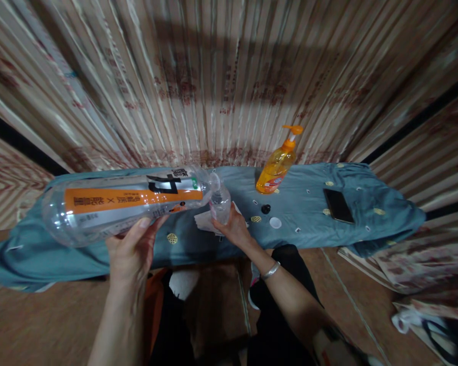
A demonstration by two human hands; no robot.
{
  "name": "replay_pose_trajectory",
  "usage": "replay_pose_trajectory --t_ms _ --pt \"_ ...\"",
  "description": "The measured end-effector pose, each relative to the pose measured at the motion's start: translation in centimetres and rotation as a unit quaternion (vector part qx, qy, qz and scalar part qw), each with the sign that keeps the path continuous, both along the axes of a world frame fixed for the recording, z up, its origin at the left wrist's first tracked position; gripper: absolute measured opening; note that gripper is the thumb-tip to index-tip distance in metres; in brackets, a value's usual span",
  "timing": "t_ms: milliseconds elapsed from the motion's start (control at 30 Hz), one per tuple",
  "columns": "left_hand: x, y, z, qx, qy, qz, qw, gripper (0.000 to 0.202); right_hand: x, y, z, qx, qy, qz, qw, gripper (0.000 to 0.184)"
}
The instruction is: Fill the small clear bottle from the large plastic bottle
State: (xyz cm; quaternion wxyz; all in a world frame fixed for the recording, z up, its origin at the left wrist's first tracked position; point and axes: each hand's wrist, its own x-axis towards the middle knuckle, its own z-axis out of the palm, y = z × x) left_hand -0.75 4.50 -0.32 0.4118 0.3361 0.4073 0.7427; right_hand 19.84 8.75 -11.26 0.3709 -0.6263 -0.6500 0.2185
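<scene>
My left hand point(135, 246) is closed around the underside of a large clear plastic bottle point(133, 201) with an orange and silver label. This bottle lies nearly level in the air, its mouth pointing right. A small clear plastic bottle point(220, 206) is held upright in my right hand point(232, 226), fingers wrapped round its lower part. The large bottle's mouth meets the small bottle's top; whether liquid is flowing I cannot tell. Under the small bottle lies a white tissue point(204, 222). Right of my right hand are a black cap point(266, 209) and a white round lid point(275, 222).
An orange pump bottle point(277, 168) stands toward the back of the table covered with a blue-green cloth point(305, 203). Farther right lies a black phone point(339, 205). A pleated patterned curtain point(229, 76) hangs right behind the table.
</scene>
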Motion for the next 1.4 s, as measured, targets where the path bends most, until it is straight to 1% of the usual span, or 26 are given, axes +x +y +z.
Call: replay_pose_trajectory --t_ms 167,367,600,900,1167,1400 --pt "0.03 -0.03 0.16 0.008 -0.001 -0.001 1.000 0.029 0.01 -0.07 0.04 0.003 0.006 -0.001 1.000 0.065" --pt "0.13 0.25 -0.01 0.013 -0.034 0.015 0.999 0.035 -0.01 -0.02 -0.12 -0.001 0.021 -0.001 1.000 0.067" --pt "0.23 0.28 0.17 0.028 -0.036 0.006 0.999 0.031 -0.01 0.12 -0.35 -0.001 0.027 0.004 1.000 0.066" --pt "0.14 0.21 0.13 0.034 -0.033 0.002 0.999 0.028 0.00 0.01 -0.07 0.007 0.014 0.002 1.000 0.063" --pt "0.03 0.21 -0.14 0.031 -0.032 0.005 0.999 0.029 -0.06 0.11 -0.24 0.002 0.004 -0.005 1.000 0.066" --pt "0.06 0.07 0.15 0.028 -0.027 -0.001 0.999 0.031 0.08 0.13 -0.32 0.003 0.023 0.004 1.000 0.067"
